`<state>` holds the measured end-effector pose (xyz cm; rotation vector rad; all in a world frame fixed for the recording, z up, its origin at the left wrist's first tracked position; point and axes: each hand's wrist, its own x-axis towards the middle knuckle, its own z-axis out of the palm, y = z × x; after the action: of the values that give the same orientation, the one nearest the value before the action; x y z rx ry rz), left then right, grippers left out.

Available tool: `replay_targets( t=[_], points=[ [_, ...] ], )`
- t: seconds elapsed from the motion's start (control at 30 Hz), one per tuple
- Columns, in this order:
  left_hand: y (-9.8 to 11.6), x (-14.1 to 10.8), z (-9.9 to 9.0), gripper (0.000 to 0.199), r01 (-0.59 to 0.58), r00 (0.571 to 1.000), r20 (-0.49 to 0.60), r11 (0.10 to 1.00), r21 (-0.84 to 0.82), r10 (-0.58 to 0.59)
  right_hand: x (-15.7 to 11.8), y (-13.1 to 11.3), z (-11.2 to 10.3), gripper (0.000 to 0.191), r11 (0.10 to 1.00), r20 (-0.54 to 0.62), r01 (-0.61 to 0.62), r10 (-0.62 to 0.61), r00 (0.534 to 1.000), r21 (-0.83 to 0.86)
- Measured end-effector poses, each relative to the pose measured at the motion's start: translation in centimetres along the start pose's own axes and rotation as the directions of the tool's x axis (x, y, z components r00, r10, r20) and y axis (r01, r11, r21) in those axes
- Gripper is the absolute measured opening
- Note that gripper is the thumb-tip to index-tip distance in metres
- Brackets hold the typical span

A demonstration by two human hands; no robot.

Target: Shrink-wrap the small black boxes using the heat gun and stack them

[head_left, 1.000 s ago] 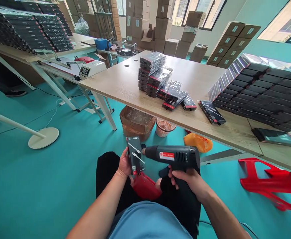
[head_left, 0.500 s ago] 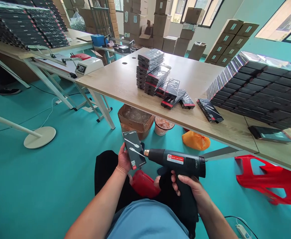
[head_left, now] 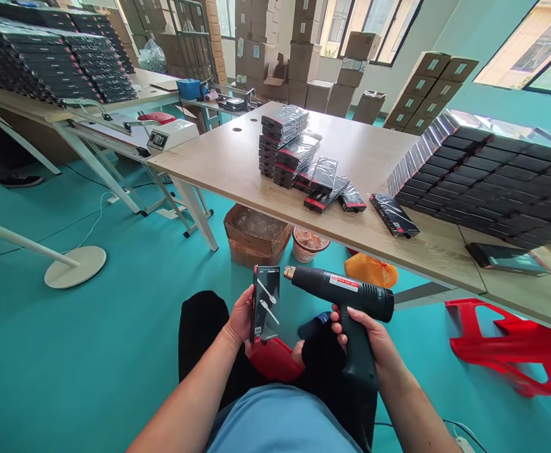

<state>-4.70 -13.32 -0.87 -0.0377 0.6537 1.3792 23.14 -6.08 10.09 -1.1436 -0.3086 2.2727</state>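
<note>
A black box [head_left: 267, 303] with a picture of white cables stands nearly upright in my left hand [head_left: 241, 318], which grips its left edge. My right hand [head_left: 361, 330] is closed round the handle of a black heat gun [head_left: 346, 289] with a red and white label. The gun's metal nozzle points left at the upper right edge of the box, with a small gap between them. Beyond my hands, film-wrapped black boxes [head_left: 282, 148] are stacked on the wooden table [head_left: 209, 160]. A single wrapped box [head_left: 393, 214] lies to their right.
A large block of black boxes [head_left: 487, 176] fills the table's right side. Under the table are a carton [head_left: 256, 236], a bin [head_left: 307, 244] and an orange bag [head_left: 371, 269]. A red stool [head_left: 506, 343] is at the right, a white stand base [head_left: 75, 267] at the left.
The box in my left hand has turned from a tilt to nearly upright and shows its side. The heat gun has moved slightly up and right, its nozzle now near the box's upper part.
</note>
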Motion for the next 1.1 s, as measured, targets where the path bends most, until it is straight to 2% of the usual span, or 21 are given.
replay_targets(
  t=[0.2,0.3,0.37,0.47,0.53,0.6,0.67,0.73,0.77,0.87,0.93,1.0,1.1],
  points=[
    [-0.1,-0.3,0.3,0.044,0.054,0.998,-0.014,0.999,-0.001,-0.054,0.3,-0.3,-0.4,0.018,0.999,0.067,0.0,0.003,0.998,-0.036],
    [-0.3,-0.1,0.2,0.04,0.073,0.997,-0.004,0.997,0.002,-0.073,0.0,0.2,0.8,0.021,0.996,0.071,0.005,0.002,0.997,-0.091],
    [-0.5,0.2,0.2,0.039,0.078,0.997,-0.022,0.997,0.007,-0.078,-0.3,0.6,2.0,0.025,0.981,0.085,0.036,-0.02,0.996,-0.189],
    [-0.5,0.5,0.0,0.037,0.05,0.997,-0.063,0.998,0.024,-0.048,-0.5,0.8,3.7,0.032,0.913,0.142,0.164,-0.118,0.983,-0.374],
    [-0.4,0.4,0.0,0.04,0.044,0.996,-0.075,0.998,0.033,-0.041,-0.4,0.6,4.3,0.036,0.857,0.115,0.258,-0.232,0.966,-0.446],
    [-0.2,0.3,-0.1,0.042,0.059,0.996,-0.066,0.998,0.035,-0.057,-0.4,0.2,4.6,0.037,0.816,0.065,0.288,-0.296,0.953,-0.501],
    [0.0,0.2,-0.3,0.041,0.063,0.996,-0.06,0.998,0.024,-0.062,-0.6,-0.1,4.8,0.036,0.79,0.095,0.257,-0.246,0.964,-0.557],
    [0.1,0.2,-0.4,0.039,0.051,0.996,-0.068,0.999,0.015,-0.05,-0.8,-0.3,5.1,0.036,0.769,0.184,0.234,-0.152,0.971,-0.595],
    [0.2,0.3,-0.5,0.04,0.049,0.996,-0.078,0.999,0.012,-0.047,-0.9,-0.4,5.3,0.036,0.765,0.207,0.241,-0.143,0.968,-0.598],
    [0.5,0.4,-0.5,0.048,0.092,0.991,-0.095,0.996,0.007,-0.091,-0.7,-0.9,5.8,0.04,0.745,0.138,0.282,-0.25,0.958,-0.605],
    [0.7,0.3,-0.4,0.053,0.141,0.986,-0.089,0.99,0.009,-0.14,-0.5,-1.3,6.0,0.041,0.724,0.099,0.266,-0.265,0.959,-0.637],
    [0.9,0.2,-0.3,0.055,0.16,0.984,-0.084,0.987,0.008,-0.158,-0.7,-1.4,6.2,0.04,0.712,0.154,0.234,-0.177,0.972,-0.661],
    [1.1,0.3,-0.3,0.053,0.135,0.986,-0.098,0.991,0.001,-0.135,-1.8,-1.3,6.6,0.028,0.673,0.266,0.248,-0.078,0.961,-0.697]
  ],
)
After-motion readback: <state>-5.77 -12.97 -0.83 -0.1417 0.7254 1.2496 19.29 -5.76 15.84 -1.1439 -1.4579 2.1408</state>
